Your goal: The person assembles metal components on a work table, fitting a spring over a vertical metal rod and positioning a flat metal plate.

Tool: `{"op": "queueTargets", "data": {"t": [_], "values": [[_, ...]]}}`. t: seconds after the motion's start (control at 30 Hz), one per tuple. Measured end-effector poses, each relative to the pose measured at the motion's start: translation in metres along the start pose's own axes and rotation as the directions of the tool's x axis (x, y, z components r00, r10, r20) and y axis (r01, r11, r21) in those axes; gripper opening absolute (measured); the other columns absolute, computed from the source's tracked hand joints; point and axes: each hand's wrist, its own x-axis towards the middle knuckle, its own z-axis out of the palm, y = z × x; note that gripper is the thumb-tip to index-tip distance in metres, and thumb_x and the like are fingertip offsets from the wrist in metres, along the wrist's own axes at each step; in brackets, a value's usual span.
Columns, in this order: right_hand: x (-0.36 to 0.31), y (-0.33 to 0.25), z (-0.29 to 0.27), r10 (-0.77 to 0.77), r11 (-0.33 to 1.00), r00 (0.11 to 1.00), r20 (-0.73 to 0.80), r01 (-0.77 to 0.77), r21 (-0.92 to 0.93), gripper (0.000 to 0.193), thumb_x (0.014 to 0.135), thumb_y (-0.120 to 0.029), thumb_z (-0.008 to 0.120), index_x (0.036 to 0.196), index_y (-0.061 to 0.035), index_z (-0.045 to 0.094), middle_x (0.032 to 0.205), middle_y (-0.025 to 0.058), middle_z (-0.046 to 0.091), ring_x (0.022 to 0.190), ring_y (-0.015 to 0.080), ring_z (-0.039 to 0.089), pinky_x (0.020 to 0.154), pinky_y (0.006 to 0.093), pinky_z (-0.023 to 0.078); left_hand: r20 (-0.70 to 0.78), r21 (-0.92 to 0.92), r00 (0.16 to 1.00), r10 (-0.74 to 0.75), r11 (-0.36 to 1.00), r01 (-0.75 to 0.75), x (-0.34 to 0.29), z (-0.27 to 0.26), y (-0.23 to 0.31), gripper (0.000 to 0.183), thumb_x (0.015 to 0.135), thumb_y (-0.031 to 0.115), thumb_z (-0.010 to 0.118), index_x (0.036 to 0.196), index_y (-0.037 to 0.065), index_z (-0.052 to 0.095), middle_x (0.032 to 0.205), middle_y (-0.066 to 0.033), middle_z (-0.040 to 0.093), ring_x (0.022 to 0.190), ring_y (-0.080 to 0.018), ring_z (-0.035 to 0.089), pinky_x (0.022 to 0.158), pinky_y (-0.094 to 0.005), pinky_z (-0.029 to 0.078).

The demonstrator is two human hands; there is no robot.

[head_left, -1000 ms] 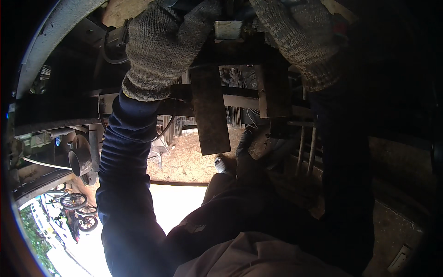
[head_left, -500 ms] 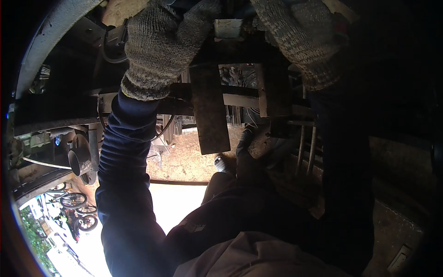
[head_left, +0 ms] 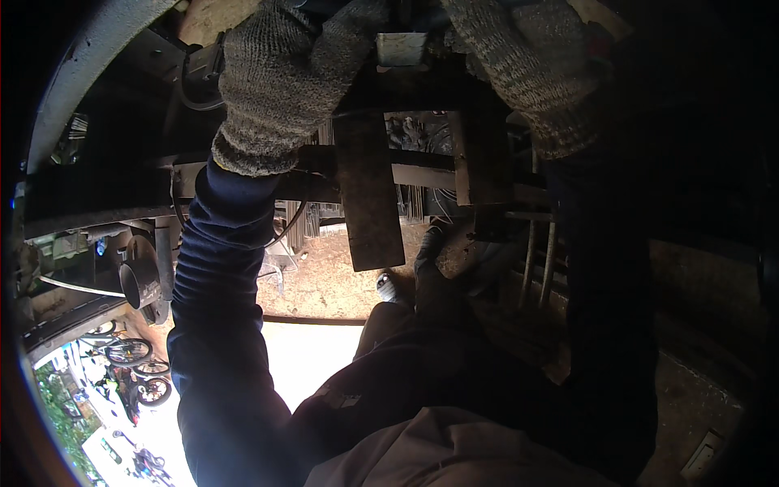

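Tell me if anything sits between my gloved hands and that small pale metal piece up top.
Nothing visible does. The pale metal piece sits in the gap between the left hand and right hand, both gloved and close beside it; whether they touch it is unclear.

– What lies at the lower left of the frame?
– Bicycles [head_left: 122, 353] parked in bright daylight, with green plants [head_left: 53, 398] beside them.
– And above those?
– A dark pipe [head_left: 139, 280] with a round open end, at the left edge.
– The middle?
– Sandy ground [head_left: 324, 276], and a shoe [head_left: 388, 286] resting on it.
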Motion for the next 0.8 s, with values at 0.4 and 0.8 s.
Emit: {"op": "queueTargets", "data": {"t": [0.4,0.8], "values": [[-0.006,0.017,-0.007,-0.292,0.857,0.953,0.085,0.300,-0.420,0.030,0.106,-0.028,0.055,0.128,-0.0097,0.065,0.123,0.0098,0.067,0.113,0.0223,0.065,0.093,0.0399,0.055,-0.035,0.026,0.999,0.019,0.999,-0.019,-0.004,0.002,0.000,0.039,0.097,0.004,0.065,0.132,-0.008,0.055,0.121,-0.0168,0.070,0.109,-0.0227,0.067,0.097,-0.0336,0.053],[-0.002,0.004,-0.011,-0.489,0.350,0.850,0.197,0.398,-0.848,0.040,0.101,-0.030,0.059,0.139,-0.0170,0.062,0.133,0.0087,0.064,0.116,0.0293,0.064,0.101,0.0466,0.052,-0.030,-0.050,0.999,0.038,0.998,-0.039,0.001,0.004,0.002,0.035,0.097,0.007,0.065,0.128,-0.008,0.060,0.120,-0.0166,0.071,0.107,-0.0231,0.068,0.095,-0.0337,0.053]]}}
